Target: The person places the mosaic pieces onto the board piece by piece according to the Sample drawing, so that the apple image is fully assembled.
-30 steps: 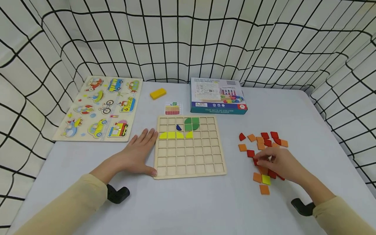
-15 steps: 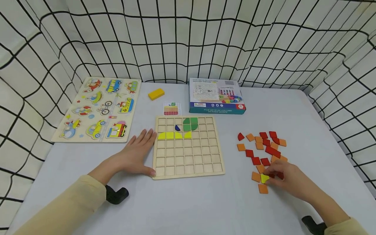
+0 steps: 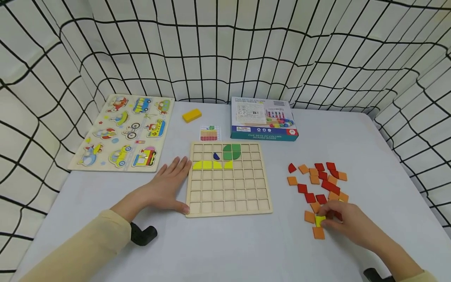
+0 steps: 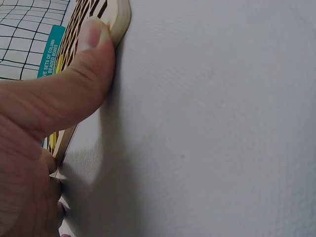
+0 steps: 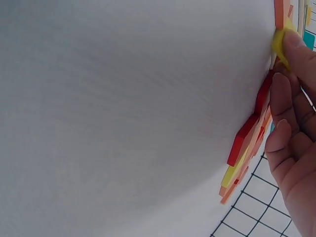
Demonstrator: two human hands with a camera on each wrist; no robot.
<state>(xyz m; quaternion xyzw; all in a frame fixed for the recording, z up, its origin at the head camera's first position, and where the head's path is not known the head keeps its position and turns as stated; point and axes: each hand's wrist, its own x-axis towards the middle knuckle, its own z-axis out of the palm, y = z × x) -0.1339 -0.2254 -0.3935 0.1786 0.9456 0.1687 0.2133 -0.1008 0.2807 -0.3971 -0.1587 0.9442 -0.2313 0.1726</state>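
My right hand pinches a yellow tile between thumb and fingers at the near side of a scatter of tiles. In the right wrist view the thumb presses on that yellow tile, which stands tilted. Red tiles and orange tiles lie around it. My left hand is spread along the left edge of a wooden grid board, with its thumb on the near corner. The board bears green pieces, a row of yellow pieces and a dark blue piece.
Behind the board lie a small pattern card, a yellow block and a flat boxed set. A vehicle picture puzzle is at the far left. Black netting borders the white table.
My right hand has come nearer from the red tiles to the yellow tile and now tilts it in a pinch. The left hand keeps its place at the board.
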